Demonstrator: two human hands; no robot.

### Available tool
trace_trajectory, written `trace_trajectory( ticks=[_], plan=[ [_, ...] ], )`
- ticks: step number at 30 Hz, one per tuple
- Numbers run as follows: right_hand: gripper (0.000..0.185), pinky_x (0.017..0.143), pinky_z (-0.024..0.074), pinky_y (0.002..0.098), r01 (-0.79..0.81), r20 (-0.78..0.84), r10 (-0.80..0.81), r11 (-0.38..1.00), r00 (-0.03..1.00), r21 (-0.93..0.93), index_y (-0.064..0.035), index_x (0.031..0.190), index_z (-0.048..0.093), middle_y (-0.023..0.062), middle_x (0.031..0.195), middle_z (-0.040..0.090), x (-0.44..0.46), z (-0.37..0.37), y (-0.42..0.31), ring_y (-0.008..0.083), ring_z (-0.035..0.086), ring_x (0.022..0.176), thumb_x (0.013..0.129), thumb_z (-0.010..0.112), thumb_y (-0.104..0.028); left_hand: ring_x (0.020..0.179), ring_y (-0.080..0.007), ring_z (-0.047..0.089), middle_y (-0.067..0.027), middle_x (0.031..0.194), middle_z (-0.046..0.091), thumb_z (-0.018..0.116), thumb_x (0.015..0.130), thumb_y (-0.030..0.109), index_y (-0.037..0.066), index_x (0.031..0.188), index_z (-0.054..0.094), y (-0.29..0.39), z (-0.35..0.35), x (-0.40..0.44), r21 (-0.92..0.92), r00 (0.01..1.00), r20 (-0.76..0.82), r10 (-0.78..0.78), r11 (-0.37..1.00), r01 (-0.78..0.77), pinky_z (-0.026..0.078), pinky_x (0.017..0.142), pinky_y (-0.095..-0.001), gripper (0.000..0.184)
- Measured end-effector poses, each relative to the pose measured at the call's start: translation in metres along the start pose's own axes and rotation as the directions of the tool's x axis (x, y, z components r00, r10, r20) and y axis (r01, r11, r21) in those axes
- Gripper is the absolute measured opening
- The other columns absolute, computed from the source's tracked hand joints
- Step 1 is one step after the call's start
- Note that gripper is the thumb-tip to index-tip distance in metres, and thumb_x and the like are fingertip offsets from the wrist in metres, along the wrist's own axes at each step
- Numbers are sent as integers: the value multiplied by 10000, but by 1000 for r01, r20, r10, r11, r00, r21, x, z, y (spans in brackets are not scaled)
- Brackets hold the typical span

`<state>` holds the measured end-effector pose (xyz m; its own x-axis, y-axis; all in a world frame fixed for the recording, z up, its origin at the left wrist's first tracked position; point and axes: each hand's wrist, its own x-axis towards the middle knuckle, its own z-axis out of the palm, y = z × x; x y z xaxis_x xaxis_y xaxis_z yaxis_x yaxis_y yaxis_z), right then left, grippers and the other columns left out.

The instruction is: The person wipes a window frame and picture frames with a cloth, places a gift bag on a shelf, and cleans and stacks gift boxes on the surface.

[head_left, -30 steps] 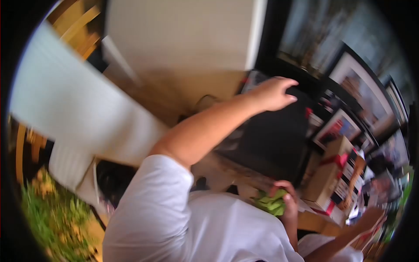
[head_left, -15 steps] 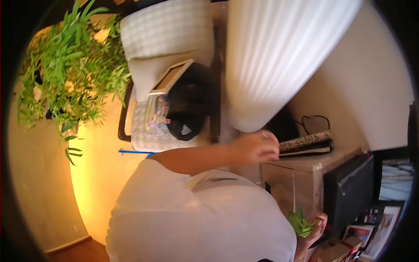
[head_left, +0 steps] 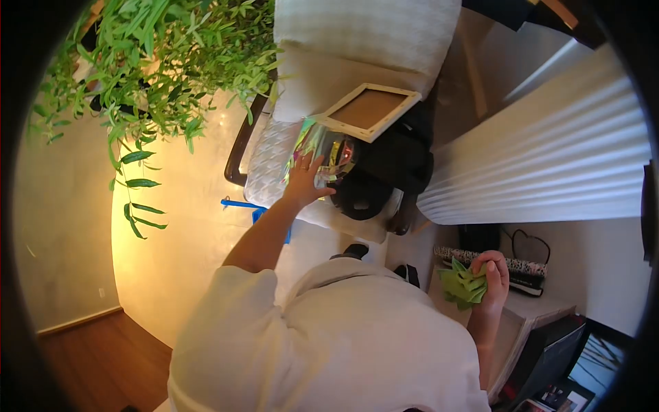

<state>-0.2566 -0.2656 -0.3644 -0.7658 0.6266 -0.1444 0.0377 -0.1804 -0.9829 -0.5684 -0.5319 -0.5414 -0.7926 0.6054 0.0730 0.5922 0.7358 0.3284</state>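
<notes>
My left hand [head_left: 306, 180] reaches over the seat of a light armchair [head_left: 364, 58], fingers spread, at a shiny iridescent bag [head_left: 307, 141]. Whether it touches the bag is hard to tell. Just beyond it lie a black bag or cloth [head_left: 395, 161], a black cap-like item [head_left: 360, 198] and a wood-framed canvas [head_left: 371, 110], its back showing. On the right, my right hand [head_left: 493, 278] is closed around a bunch of green leaf-like pieces [head_left: 464, 284], held above the corner of a cabinet.
A leafy plant [head_left: 165, 69] hangs at the upper left. A white pleated shade [head_left: 542, 151] slants in from the right. Below it, a patterned box [head_left: 528, 266] sits on a cabinet [head_left: 542, 305]. A blue-handled tool [head_left: 240, 204] is on the floor beside the armchair.
The view has swung toward the armchair. My left hand has left the cabinet side and stretched out to the items on the seat. The green bunch has stayed in my right hand.
</notes>
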Motion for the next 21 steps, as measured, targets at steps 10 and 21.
trace_trajectory(
  ticks=[10, 21],
  plan=[
    [614, 791, 449, 296, 71, 366, 102, 900, 925, -431, -161, 1383, 310, 55, 888, 606, 135, 120, 57, 172, 585, 843, 838, 590, -193, 938, -316, 593, -113, 985, 641, 724, 612, 385, 122, 1211, 444, 28, 14, 41, -176, 925, 311, -218, 943, 281, 337, 919, -403, 711],
    [613, 848, 435, 369, 288, 396, 48, 608, 917, -740, -158, 1322, 384, 141, 1015, 594, 210, 179, 93, 295, 573, 975, 778, 639, -278, 832, -250, 624, -135, 867, 651, 672, 673, 236, 91, 1022, 611, -48, -3, 32, -489, 882, 255, -396, 734, 471, 456, 767, -377, 383]
  ],
)
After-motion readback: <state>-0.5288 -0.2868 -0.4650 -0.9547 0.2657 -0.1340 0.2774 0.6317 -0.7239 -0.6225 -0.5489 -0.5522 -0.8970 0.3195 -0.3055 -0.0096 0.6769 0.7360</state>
